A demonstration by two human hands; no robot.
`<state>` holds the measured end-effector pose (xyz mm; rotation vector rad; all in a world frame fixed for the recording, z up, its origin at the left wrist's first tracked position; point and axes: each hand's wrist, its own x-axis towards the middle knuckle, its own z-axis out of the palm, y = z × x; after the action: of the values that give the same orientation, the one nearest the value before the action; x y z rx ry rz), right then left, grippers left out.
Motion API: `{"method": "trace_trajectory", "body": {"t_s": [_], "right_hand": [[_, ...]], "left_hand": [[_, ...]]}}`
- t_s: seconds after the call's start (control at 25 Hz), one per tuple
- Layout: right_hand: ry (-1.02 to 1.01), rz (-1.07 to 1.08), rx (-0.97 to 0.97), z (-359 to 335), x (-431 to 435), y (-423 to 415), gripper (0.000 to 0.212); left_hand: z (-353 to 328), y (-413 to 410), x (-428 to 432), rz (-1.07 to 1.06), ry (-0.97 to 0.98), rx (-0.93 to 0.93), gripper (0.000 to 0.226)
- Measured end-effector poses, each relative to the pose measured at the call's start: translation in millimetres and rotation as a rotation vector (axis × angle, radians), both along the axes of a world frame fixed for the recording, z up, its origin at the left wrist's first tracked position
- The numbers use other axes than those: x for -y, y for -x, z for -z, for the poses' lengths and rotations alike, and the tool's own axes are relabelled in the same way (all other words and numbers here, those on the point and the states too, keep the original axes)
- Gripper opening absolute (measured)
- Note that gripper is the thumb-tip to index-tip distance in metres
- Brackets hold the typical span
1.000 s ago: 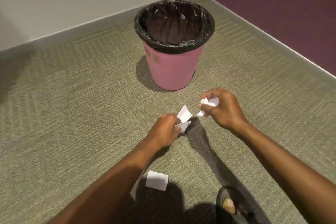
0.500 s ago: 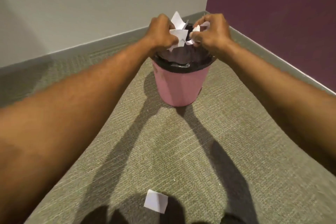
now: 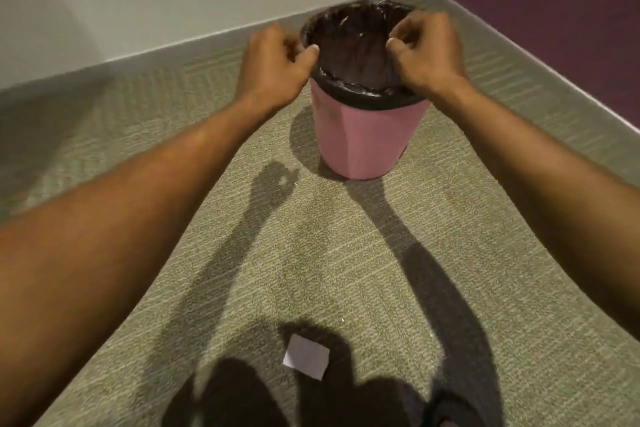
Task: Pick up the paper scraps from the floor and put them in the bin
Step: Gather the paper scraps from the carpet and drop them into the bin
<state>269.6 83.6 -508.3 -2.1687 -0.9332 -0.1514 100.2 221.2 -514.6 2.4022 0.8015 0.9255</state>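
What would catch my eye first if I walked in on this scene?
Probably the pink bin with its black liner, standing in the corner where the pale wall meets the purple one. Both bare hands hover at its rim, the left hand on its left side and the right hand over the right edge, with no paper visible in them. One white paper scrap lies on the carpet near the viewer.

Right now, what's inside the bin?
The bin holds a black liner with a few pale flecks on it. Its bottom is out of view, so any dropped scraps can't be confirmed.
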Motion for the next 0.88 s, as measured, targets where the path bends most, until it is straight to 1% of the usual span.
{"method": "trace_trajectory", "body": {"t_s": [0.04,0.08,0.12,0.2,0.24,0.28,0.36,0.4,0.44,0.52,0.56,0.6,0.72,0.76,0.88], "right_hand": [[-0.047,-0.012,0.034,5.4,5.6,10.9,0.014],[-0.084,-0.045,0.052,12.0,12.1,22.3,0.013],[-0.107,-0.092,0.052,20.3,19.1,35.1,0.012],[-0.111,-0.172,0.043,35.8,32.4,56.0,0.008],[-0.101,-0.186,0.033,41.8,37.0,62.9,0.007],[-0.093,-0.187,0.025,45.9,39.9,67.6,0.007],[-0.081,-0.178,0.025,49.2,43.7,71.2,0.010],[-0.074,-0.170,0.032,48.6,45.1,70.8,0.011],[-0.065,-0.160,0.036,47.3,46.7,70.1,0.011],[-0.054,-0.142,0.041,43.3,48.9,69.2,0.011],[-0.058,-0.136,0.040,41.0,49.1,69.3,0.012],[-0.063,-0.130,0.038,39.2,49.2,70.2,0.012],[-0.034,-0.124,0.038,38.5,50.7,75.9,0.013],[-0.012,-0.132,0.041,39.7,52.4,77.0,0.014],[0.030,-0.138,0.031,41.3,58.6,75.8,0.014]], "left_hand": [[14.8,19.3,8.1,0.035,0.018,0.004,0.034],[32.4,39.9,19.4,0.128,0.021,-0.079,0.038],[53.9,62.9,33.2,0.259,0.011,-0.233,0.039],[101.3,108.1,69.5,0.568,-0.048,-0.612,0.036],[123.4,129.4,90.2,0.715,-0.080,-0.761,0.038],[143.8,148.2,109.6,0.839,-0.092,-0.857,0.044],[180.7,176.7,142.5,0.987,-0.064,-0.931,0.060],[196.1,185.5,155.3,1.025,-0.090,-0.960,0.065],[209.1,191.4,166.1,1.045,-0.183,-0.966,0.063],[224.5,201.2,176.9,1.024,-0.378,-0.955,0.047],[229.2,205.0,178.2,1.002,-0.393,-0.969,0.042],[234.2,208.3,178.0,0.991,-0.365,-0.979,0.039],[244.8,211.4,173.9,0.960,-0.112,-0.944,0.029],[247.2,209.8,172.9,0.961,-0.069,-0.947,0.026],[250.9,201.2,171.4,0.958,-0.059,-1.013,0.031]]}}
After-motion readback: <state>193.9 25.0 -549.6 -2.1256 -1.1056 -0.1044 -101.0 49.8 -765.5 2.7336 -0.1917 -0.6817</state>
